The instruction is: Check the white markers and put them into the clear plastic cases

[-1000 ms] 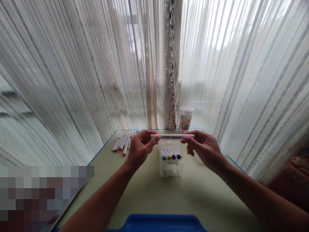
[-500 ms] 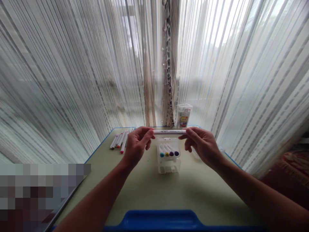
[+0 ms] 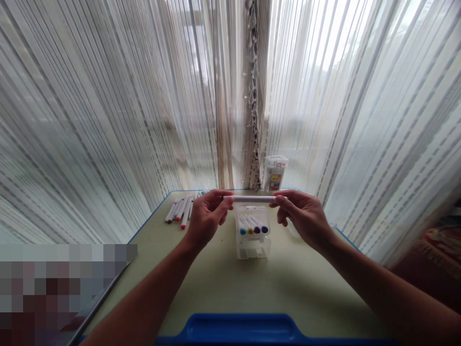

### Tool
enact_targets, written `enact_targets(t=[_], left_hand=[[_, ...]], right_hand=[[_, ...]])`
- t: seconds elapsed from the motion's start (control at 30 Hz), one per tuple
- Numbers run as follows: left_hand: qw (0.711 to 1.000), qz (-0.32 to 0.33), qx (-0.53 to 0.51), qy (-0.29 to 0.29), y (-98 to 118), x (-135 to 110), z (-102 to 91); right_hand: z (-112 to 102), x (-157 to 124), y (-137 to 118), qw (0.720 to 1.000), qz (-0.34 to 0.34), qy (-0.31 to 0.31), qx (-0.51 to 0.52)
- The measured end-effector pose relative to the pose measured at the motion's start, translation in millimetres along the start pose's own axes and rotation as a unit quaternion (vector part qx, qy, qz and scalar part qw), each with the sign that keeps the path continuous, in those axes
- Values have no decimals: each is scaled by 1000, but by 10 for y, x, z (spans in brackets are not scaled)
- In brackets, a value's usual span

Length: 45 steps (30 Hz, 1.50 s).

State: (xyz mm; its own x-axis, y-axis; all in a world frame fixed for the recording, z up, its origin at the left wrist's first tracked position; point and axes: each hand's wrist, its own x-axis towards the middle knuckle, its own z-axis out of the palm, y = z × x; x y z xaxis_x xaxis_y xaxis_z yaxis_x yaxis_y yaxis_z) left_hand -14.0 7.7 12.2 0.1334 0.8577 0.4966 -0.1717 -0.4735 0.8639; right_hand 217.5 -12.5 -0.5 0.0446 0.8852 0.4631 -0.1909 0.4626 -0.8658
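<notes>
A white marker (image 3: 253, 199) is held level between my two hands, above the table. My left hand (image 3: 209, 214) pinches its left end, where a dark tip shows between the fingers. At the other end, the thumb and fingers of my right hand (image 3: 300, 214) are closed on it. Below the marker stands a clear plastic marker case (image 3: 253, 247). Several white markers (image 3: 248, 222) lie in it, their teal, yellow, purple and dark blue ends facing me.
Loose markers (image 3: 179, 209) with coloured ends lie on the pale green table (image 3: 230, 293), left of my left hand. A clear lidded box (image 3: 276, 173) with a label stands at the back. Striped curtains (image 3: 108, 96) hang behind. A blue tray edge (image 3: 239, 327) lines the front.
The marker has turned about its length, so the print on its side no longer shows. A dark left tip has come into view. Both hands stay at its ends.
</notes>
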Motion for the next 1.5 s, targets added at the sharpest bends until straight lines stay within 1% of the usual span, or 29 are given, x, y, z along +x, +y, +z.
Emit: enact_targets(t=[0.17, 0.37, 0.57, 0.8, 1.0, 1.17, 1.3, 1.5], left_hand=[[1000, 3, -4, 5, -29, 9, -7], [1000, 1, -10, 3, -47, 15, -9], [1000, 2, 0, -2, -75, 27, -29], [1000, -2, 12, -15, -26, 14, -18], [999, -11, 11, -32, 29, -14, -3], [999, -15, 9, -34, 24, -7, 1], [1000, -12, 9, -21, -14, 15, -10], [1000, -7, 18, -5, -51, 29, -30]], right_hand=[[23, -4, -5, 1000, -14, 1, -20], [29, -5, -26, 1000, -12, -6, -3], [7, -8, -6, 1000, -23, -11, -18], [-11, -5, -4, 999, -28, -9, -34], [-31, 3, 7, 1000, 10, 3, -29], [-19, 7, 5, 999, 31, 12, -22], [-1, 3, -6, 1000, 17, 14, -5], [1, -23, 6, 1000, -18, -5, -11]])
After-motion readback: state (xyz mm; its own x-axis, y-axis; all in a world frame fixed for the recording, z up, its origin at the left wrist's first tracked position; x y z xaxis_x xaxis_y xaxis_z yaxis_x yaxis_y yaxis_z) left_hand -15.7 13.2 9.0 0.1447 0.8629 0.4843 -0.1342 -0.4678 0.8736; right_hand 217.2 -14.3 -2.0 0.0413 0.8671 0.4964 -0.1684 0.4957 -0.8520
